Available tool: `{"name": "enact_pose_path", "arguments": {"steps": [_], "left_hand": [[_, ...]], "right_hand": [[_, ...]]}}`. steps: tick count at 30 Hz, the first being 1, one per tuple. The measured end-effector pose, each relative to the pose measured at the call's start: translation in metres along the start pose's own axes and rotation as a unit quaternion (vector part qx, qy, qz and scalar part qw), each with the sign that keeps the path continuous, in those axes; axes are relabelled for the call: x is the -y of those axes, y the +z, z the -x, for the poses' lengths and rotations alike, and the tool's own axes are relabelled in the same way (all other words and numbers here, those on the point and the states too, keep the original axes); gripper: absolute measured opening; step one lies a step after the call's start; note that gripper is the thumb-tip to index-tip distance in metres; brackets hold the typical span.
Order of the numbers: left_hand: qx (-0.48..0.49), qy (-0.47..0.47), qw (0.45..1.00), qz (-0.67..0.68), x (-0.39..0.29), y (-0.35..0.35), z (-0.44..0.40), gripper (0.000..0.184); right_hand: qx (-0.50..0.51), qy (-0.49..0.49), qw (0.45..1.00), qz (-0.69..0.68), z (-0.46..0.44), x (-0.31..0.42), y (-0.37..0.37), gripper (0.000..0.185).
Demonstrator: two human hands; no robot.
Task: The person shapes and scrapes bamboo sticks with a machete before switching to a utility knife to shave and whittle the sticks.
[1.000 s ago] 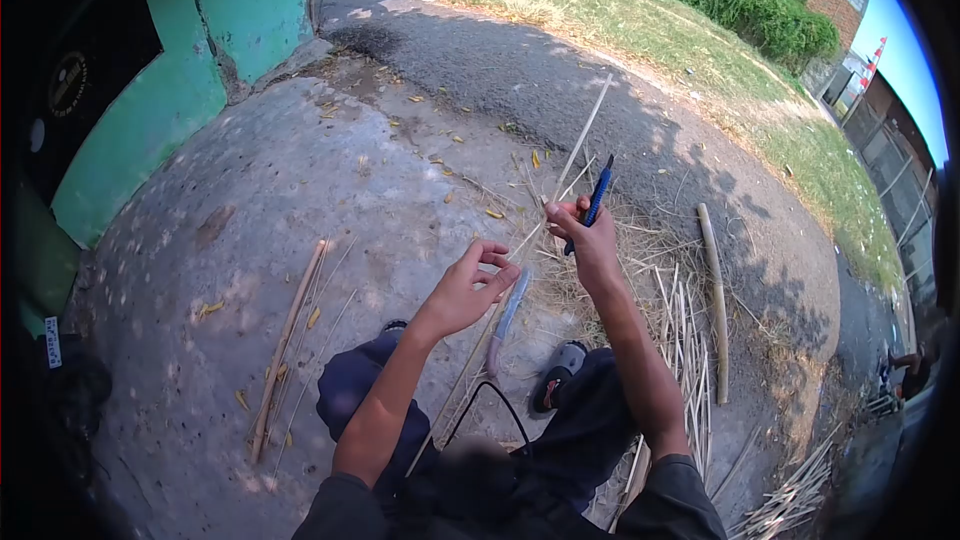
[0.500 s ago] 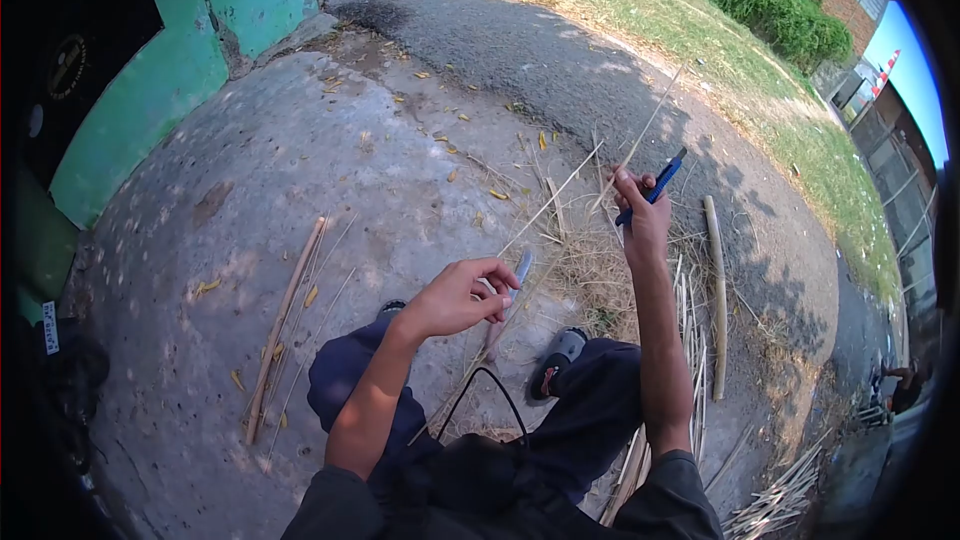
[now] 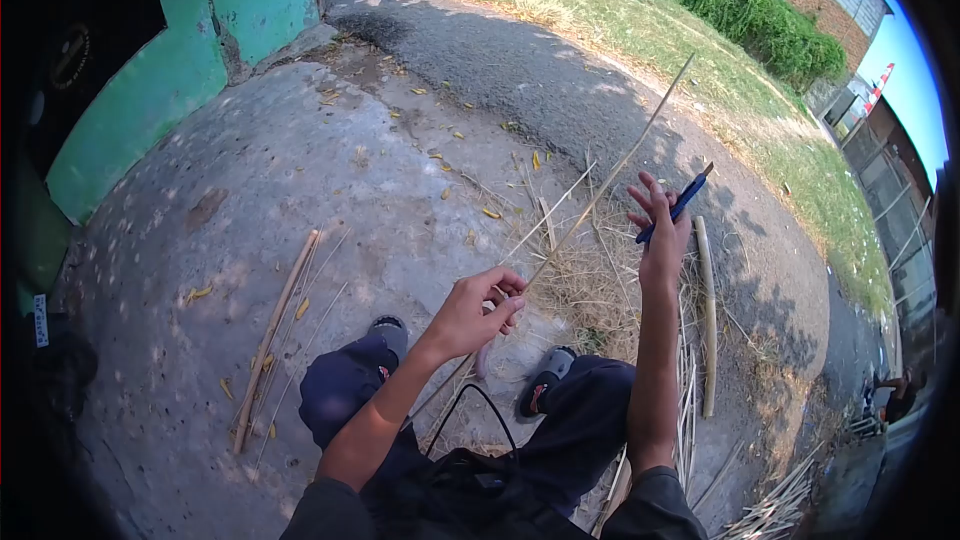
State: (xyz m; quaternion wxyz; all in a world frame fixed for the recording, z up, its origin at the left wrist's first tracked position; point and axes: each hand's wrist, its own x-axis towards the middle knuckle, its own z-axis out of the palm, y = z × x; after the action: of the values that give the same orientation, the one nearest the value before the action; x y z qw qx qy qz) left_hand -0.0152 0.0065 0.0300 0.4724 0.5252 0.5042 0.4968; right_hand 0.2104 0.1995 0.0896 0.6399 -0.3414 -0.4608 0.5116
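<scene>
Out over the grey concrete (image 3: 340,170), the 2 hands are apart and both have something in them. Left hand (image 3: 475,312) has its thumb and fingers pinched around a long thin strip (image 3: 625,162), which slants up from low near the body, past the right hand (image 3: 658,225) and away toward the grass (image 3: 740,75). That right hand has a blue knife (image 3: 688,200) tucked against the palm, tip pointing up and outward, with the fingers kinda fanned out (near the strip, but apart from it). Below the strip there's a messy heap of shavings (image 3: 585,290), just ahead of the right shoe (image 3: 548,382). Also 2 thicker sticks on the ground: a brown stick (image 3: 275,345) off left, a paler stick (image 3: 708,315) off right.
</scene>
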Motion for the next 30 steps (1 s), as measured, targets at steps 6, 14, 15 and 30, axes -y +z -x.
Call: {"name": "enact_pose_path", "arguments": {"steps": [6, 14, 15, 30], "left_hand": [[-0.014, -0.022, 0.966, 0.257, -0.014, -0.01, 0.001, 0.026], [-0.068, -0.077, 0.95, 0.294, 0.005, -0.006, 0.006, 0.023], [-0.074, -0.079, 0.954, 0.28, 0.005, -0.005, 0.005, 0.022], [-0.12, -0.008, 0.976, 0.18, 0.006, 0.001, 0.006, 0.026]], "right_hand": [[0.136, 0.006, 0.98, 0.147, 0.035, -0.005, 0.005, 0.042], [0.33, -0.079, 0.842, 0.42, 0.09, -0.021, 0.03, 0.034], [0.349, -0.087, 0.816, 0.453, 0.092, -0.022, 0.032, 0.034], [0.366, -0.146, 0.788, 0.473, 0.099, -0.024, 0.031, 0.036]]}}
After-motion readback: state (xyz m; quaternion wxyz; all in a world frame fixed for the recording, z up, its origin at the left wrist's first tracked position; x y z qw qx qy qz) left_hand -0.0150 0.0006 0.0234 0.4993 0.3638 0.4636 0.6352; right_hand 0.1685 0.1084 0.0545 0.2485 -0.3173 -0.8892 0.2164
